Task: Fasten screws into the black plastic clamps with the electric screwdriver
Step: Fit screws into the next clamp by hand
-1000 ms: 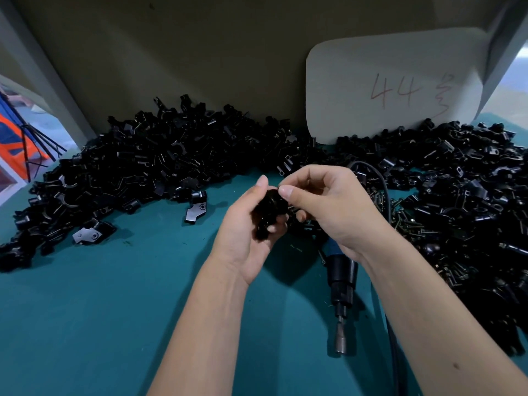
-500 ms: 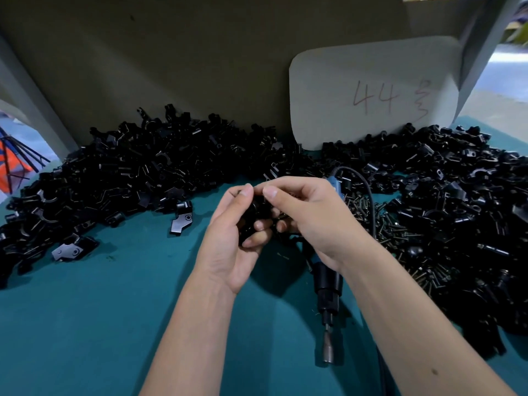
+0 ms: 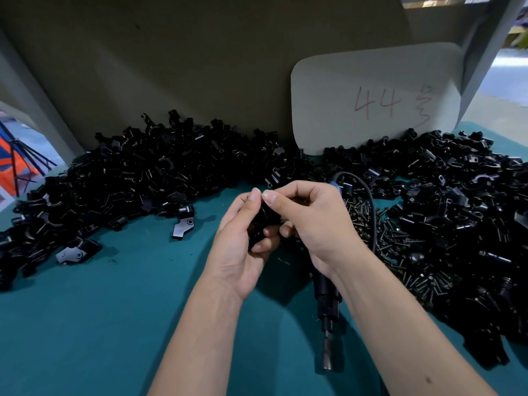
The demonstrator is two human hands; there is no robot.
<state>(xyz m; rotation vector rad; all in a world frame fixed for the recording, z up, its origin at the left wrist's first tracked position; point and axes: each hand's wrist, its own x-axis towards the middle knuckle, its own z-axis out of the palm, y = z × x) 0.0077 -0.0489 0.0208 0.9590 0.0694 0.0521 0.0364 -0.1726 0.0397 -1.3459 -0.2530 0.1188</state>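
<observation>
Clamp (image 3: 261,224) sits in left hand (image 3: 243,247), fingers curled round it. Right hand (image 3: 311,224) pinches at clamp's top w/ thumb & forefinger. Electric screwdriver (image 3: 327,312) lies on table (image 3: 100,324).

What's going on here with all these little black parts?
A person is putting together black plastic clamps at a teal table. The left hand grips one clamp, while the right hand pinches at its top, perhaps seating a screw; that part is too small to tell. The electric screwdriver lies on the table under the right wrist, not in use. Piles of clamps and loose screws lie around.
</observation>
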